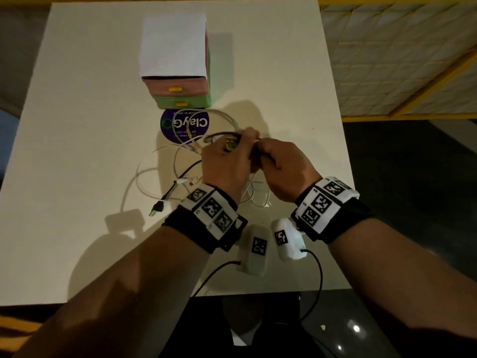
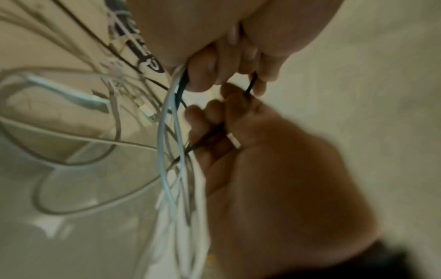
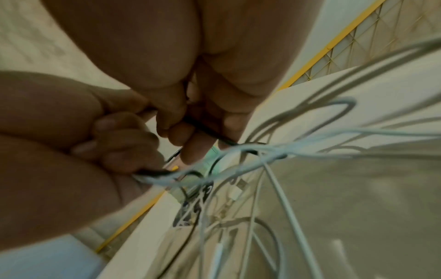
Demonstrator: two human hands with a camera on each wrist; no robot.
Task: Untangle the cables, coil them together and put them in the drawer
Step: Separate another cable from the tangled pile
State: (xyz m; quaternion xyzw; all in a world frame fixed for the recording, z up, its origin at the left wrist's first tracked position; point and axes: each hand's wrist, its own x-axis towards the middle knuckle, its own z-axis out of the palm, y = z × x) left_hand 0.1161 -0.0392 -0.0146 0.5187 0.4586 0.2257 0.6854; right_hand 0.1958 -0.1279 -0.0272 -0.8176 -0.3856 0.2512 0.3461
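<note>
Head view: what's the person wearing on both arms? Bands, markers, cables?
Bare forearms, no sleeves. Each wrist carries a black strap with a white plate of black-and-white square fiducial tags: left wrist band, right wrist band. Under each wrist hangs a white rounded camera pod bearing one tag, left pod, right pod, each trailing a thin black cable. The left wrist view shows a ring.

Two hands (image 1: pixel 224 161) (image 1: pixel 281 169), one counter (image 1: pixel 77 151), one drawer unit (image 1: pixel 178 65) with two drawers, one round sticker (image 1: pixel 165 125); the tangled cables (image 1: pixel 154 177) cannot be counted.
</note>
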